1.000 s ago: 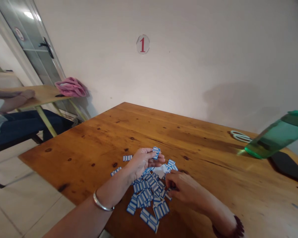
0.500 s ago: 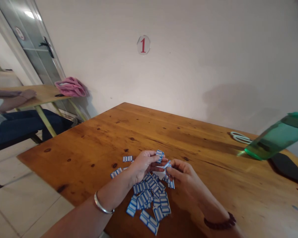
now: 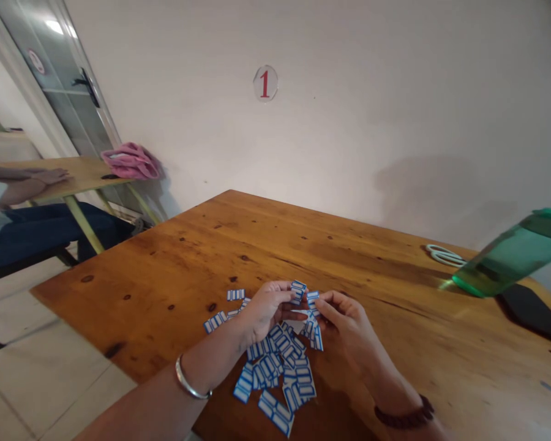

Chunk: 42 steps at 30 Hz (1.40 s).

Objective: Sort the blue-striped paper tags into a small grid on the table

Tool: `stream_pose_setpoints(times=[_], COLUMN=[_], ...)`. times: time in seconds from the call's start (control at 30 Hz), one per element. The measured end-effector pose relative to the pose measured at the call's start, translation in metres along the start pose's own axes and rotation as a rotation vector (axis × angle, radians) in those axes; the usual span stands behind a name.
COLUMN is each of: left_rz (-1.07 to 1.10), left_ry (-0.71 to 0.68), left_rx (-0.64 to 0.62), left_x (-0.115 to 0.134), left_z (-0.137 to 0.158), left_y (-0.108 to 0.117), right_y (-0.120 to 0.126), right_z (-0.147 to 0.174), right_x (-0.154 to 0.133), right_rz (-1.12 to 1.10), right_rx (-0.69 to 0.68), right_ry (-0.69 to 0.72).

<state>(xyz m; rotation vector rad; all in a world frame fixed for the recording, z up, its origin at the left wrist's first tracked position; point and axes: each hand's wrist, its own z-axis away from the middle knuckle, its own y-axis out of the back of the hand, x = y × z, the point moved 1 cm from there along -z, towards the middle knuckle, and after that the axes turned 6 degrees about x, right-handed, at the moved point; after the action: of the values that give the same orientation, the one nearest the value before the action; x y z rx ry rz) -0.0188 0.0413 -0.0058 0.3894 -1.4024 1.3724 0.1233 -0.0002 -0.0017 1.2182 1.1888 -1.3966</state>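
Blue-edged wht labels (image 3: pixel 267 370): overlapping pile on tbl (image 3: pixel 188 257), few held above.

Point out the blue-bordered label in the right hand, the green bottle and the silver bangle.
Blue-bordered label (image 3: pixel 313 296): head view, upper part of its face.
Green bottle (image 3: pixel 514 252): head view, middle of its translucent side.
Silver bangle (image 3: pixel 184 384): head view, lower curve of its band.

The knotty wooden table (image 3: pixel 188 251) carries a loose, overlapping pile of blue-bordered white label sheets (image 3: pixel 282 340) near its close edge, with a few strays to the left. Toward the right stand a translucent green bottle (image 3: pixel 505 260), a looped white cord (image 3: pixel 444 255) just beside it, and a flat black object (image 3: pixel 535 313).
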Motion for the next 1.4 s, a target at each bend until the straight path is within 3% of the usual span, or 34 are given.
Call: stream_pose_setpoints(times=[0.13, 0.3, 0.63, 1.27, 1.4], left_rz=[0.017, -0.006, -0.017, -0.106, -0.124], left_ry=[-0.024, -0.036, 0.003, -0.053, -0.065], left_rx=[-0.008, -0.029, -0.128, -0.159, -0.131], left_x=[-0.002, -0.005, -0.006, -0.008, -0.008], left_z=[0.000, 0.002, 0.006, 0.005, 0.005], left_y=[-0.002, -0.007, -0.011, -0.013, -0.013], right_y=[-0.001, -0.006, -0.008, -0.012, -0.014], right_z=[0.002, 0.003, 0.003, 0.007, 0.008], right_x=[-0.002, -0.002, -0.001, -0.002, -0.003], right_rz=[0.032, -0.001, 0.161, 0.571, 0.561], right_rx=[0.094, 0.117, 0.248, 0.331, 0.285], right_ry=[0.063, 0.038, 0.089, 0.277, 0.308])
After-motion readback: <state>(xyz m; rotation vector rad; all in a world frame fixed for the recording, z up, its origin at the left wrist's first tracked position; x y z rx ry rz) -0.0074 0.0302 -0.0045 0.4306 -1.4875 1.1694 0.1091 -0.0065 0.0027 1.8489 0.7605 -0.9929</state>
